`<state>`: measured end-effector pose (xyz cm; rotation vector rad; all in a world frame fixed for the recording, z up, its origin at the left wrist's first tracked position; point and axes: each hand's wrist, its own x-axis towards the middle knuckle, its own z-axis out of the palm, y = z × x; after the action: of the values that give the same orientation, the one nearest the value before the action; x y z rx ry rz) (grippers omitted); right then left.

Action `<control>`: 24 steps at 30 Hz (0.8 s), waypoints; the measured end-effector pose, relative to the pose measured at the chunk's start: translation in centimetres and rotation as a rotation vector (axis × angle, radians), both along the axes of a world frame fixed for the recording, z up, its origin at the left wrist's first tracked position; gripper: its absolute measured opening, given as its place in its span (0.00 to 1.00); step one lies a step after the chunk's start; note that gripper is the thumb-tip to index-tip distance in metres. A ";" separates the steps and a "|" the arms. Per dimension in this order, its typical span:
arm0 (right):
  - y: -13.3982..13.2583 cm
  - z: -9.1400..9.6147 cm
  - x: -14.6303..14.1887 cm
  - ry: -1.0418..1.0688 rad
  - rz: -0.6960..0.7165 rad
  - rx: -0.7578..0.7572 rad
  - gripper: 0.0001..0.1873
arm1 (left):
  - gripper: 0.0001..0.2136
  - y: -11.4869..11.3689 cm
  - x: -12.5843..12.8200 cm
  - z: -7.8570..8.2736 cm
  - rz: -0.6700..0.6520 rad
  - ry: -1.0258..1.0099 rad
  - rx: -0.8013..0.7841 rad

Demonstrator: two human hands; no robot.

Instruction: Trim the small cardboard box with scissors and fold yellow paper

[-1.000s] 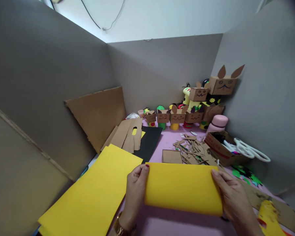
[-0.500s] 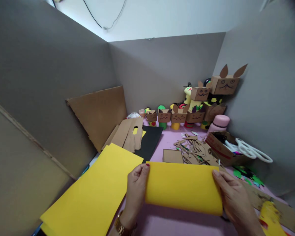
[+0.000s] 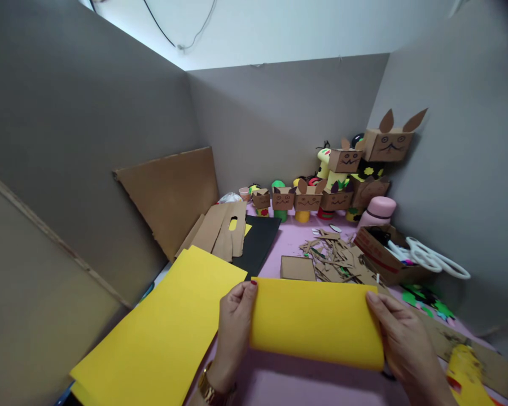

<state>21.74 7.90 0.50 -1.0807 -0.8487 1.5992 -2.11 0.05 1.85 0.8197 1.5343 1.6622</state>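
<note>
Between my two hands is a yellow craft sheet [image 3: 315, 324], bent over toward its lower edge and held level above the pink tabletop [image 3: 313, 386]. My left hand [image 3: 236, 318] is closed on its left end, thumb on top at the upper corner. The right end is pinched by my right hand [image 3: 400, 332], with the thumb near the upper right corner; the fingers behind the sheet are hidden. Beside my left wrist lies a stack of larger yellow sheets [image 3: 165, 327]. Just beyond the held sheet sits a small cardboard box [image 3: 297, 268].
Cardboard scraps [image 3: 334, 256] lie right of centre. An open carton [image 3: 389, 262] holds white-handled scissors [image 3: 432, 259] near a pink bottle [image 3: 376, 213]. Cardboard animal heads [image 3: 308, 198] line the back. Cardboard pieces [image 3: 220, 228] and a black sheet [image 3: 258, 242] lie left. Grey partitions [image 3: 279, 118] enclose the table.
Almost nothing differs. Both hands keep hold of the yellow sheet in nearly the same place, and the view has shifted only very slightly.
</note>
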 end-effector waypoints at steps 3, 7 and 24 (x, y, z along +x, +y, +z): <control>0.0 0.0 0.1 -0.010 0.010 0.016 0.18 | 0.18 -0.1 0.1 0.2 -0.002 0.000 -0.011; 0.0 0.1 0.1 -0.022 0.009 0.022 0.17 | 0.18 -0.1 0.2 0.4 -0.007 -0.015 -0.020; -0.1 0.2 -0.1 -0.024 -0.011 0.023 0.18 | 0.19 0.0 0.1 0.4 0.016 -0.019 -0.015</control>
<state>21.66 7.78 0.73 -1.0891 -0.8739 1.5664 -2.04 0.04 2.20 0.7834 1.5424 1.6631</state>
